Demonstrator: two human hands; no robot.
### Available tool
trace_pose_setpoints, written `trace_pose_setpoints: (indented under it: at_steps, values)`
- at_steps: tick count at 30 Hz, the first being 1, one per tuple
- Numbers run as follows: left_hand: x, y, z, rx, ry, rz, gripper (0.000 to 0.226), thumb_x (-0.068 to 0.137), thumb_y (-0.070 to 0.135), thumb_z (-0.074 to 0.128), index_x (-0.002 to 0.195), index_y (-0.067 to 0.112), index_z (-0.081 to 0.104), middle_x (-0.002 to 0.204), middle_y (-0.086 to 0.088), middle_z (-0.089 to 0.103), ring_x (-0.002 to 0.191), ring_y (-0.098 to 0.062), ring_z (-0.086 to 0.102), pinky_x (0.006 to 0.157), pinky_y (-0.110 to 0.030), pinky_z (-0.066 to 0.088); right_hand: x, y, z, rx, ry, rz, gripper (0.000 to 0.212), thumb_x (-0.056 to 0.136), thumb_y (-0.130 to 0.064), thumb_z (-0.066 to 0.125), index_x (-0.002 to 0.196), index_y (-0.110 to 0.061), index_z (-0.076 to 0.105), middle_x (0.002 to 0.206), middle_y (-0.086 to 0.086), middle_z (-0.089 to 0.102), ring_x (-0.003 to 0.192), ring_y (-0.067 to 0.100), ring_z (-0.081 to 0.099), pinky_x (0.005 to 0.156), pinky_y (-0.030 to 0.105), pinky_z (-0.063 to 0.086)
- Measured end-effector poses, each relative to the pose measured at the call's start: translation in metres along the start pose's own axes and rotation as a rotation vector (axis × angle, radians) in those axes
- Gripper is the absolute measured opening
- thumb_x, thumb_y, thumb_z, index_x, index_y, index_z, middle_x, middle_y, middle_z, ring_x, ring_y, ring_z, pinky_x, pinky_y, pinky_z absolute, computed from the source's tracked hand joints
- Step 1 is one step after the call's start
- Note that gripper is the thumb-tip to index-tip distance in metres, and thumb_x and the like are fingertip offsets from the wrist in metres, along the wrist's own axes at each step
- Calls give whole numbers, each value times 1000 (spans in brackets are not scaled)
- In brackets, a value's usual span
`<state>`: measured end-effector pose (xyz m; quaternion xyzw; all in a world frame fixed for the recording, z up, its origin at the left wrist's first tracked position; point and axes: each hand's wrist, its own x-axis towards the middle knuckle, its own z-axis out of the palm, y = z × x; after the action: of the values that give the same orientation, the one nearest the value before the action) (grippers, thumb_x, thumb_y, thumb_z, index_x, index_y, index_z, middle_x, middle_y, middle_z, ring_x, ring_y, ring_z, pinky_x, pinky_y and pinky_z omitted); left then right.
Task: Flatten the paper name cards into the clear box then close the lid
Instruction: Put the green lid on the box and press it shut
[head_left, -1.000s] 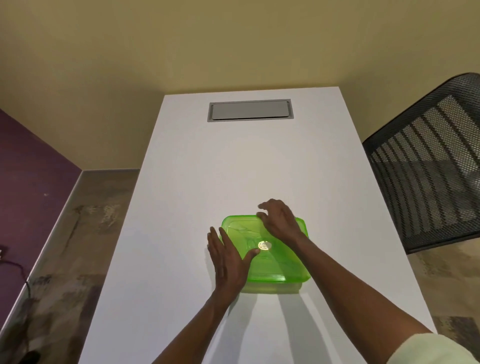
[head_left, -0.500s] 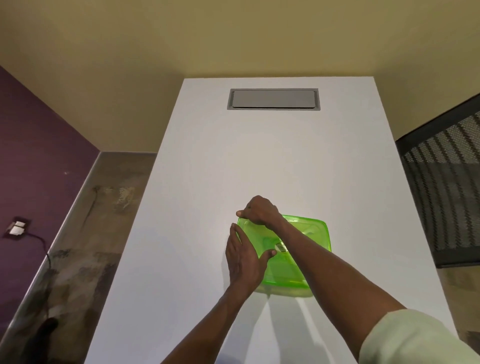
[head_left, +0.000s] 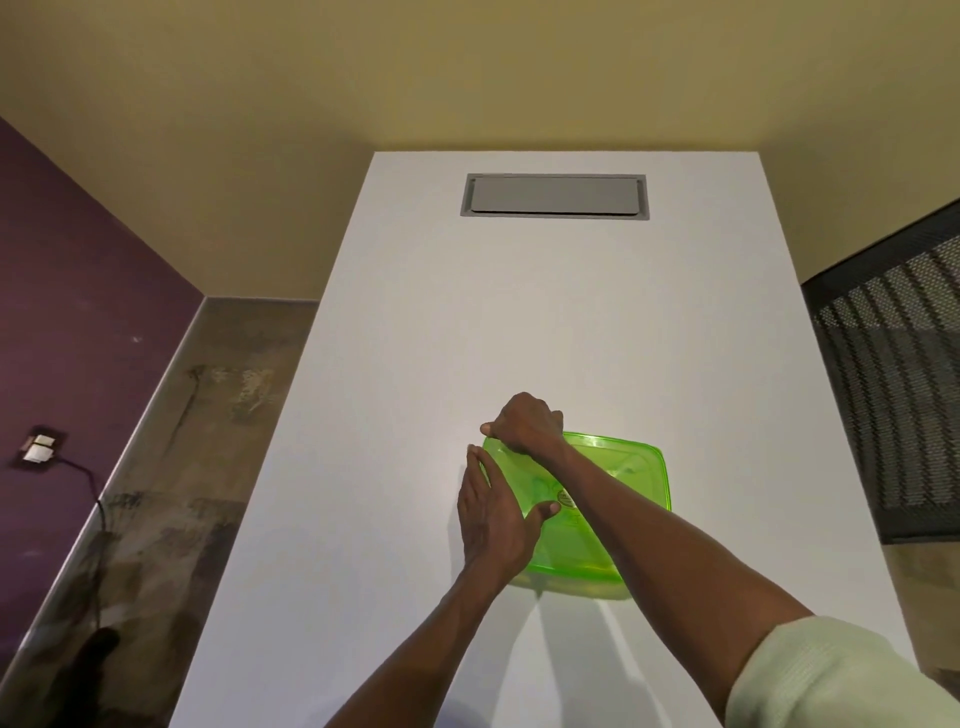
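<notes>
Green translucent lid (head_left: 623, 467) seated on box (head_left: 576, 584), near the front middle of a white table (head_left: 519, 312). Small round embossed mark (head_left: 565, 499) at the lid's centre; its writing too small to read. No other legible text. Faint pale shapes under the lid, possibly cards, not clear enough to tell.

Left hand (head_left: 493, 514) flat along the box's left edge, fingers straight and together, pointing away, thumb (head_left: 545, 510) spread onto the lid. Right hand (head_left: 527, 423) reaching across to the far left corner of the lid, fingers curled down over that corner, thumb tip poking out to the left; whether pressing or gripping the rim cannot be told. Right forearm crossing over the lid, pale sleeve (head_left: 831, 675) at lower right.

Table long, plain and matte, with a grey rectangular hatch (head_left: 555, 195) set flush near its far end. Beyond it, a yellowish wall (head_left: 467, 78). On the left, a purple wall (head_left: 78, 260) with a socket (head_left: 39, 448) and a dark cable trailing down to a mottled brown floor (head_left: 182, 467). On the right, a black mesh chair back (head_left: 893, 389) beside the table.
</notes>
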<state>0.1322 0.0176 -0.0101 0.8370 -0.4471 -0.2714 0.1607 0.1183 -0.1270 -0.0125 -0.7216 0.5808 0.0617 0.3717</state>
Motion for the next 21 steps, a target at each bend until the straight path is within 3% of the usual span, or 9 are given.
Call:
trace_pose_setpoints:
  at_steps: [5, 8, 10, 14, 16, 18, 21]
  values:
    - [0, 0, -1, -7, -23, -17, 119, 76, 68, 58, 149, 2, -9, 159, -15, -4, 147, -26, 1, 119, -38, 11, -3, 8, -1, 117, -2, -52, 38, 73, -47, 72, 85, -11, 72, 87, 5, 72, 93, 27, 63, 84, 37, 44]
    - [0, 0, -4, -29, -45, -6, 116, 78, 62, 61, 150, 3, -9, 159, -14, -5, 147, -25, -1, 119, -38, 11, -23, 18, 2, 55, 164, -167, 41, 78, -51, 69, 104, -20, 71, 109, 4, 66, 107, 24, 57, 87, 36, 42]
    - [1, -4, -6, -74, -58, 6, 110, 81, 55, 64, 150, 4, -6, 159, -13, -2, 147, -25, 1, 119, -36, 11, -42, 28, 8, 58, 285, -237, 39, 83, -41, 67, 115, -19, 67, 116, 6, 60, 111, 25, 50, 91, 37, 39]
    - [5, -17, -11, -250, -27, -54, 79, 91, 28, 61, 150, 4, 14, 153, -20, 23, 141, -31, 22, 113, -35, 19, -80, 50, 16, 8, 478, -341, 26, 81, -26, 68, 103, -12, 71, 102, 7, 61, 99, 27, 51, 83, 36, 41]
    - [7, -29, -17, -367, 2, -178, 62, 91, 25, 61, 144, 4, 35, 143, -16, 43, 131, -29, 40, 108, -35, 31, -96, 55, 20, 8, 500, -365, 21, 79, -24, 69, 96, -12, 72, 94, 5, 61, 93, 24, 52, 79, 36, 42]
    - [4, -41, -23, -494, -12, -279, 42, 88, 24, 64, 127, 8, 58, 118, -10, 64, 108, -24, 58, 94, -34, 43, -113, 53, 23, 107, 397, -414, 20, 78, -22, 69, 96, -12, 73, 89, 5, 61, 90, 22, 54, 78, 35, 43]
    - [-9, -56, -27, -752, -61, -371, 11, 84, 18, 69, 90, 10, 75, 83, -12, 72, 72, -22, 63, 71, -32, 52, -128, 45, 29, 87, 196, -486, 19, 77, -22, 70, 93, -12, 74, 84, 8, 63, 85, 23, 58, 73, 34, 44]
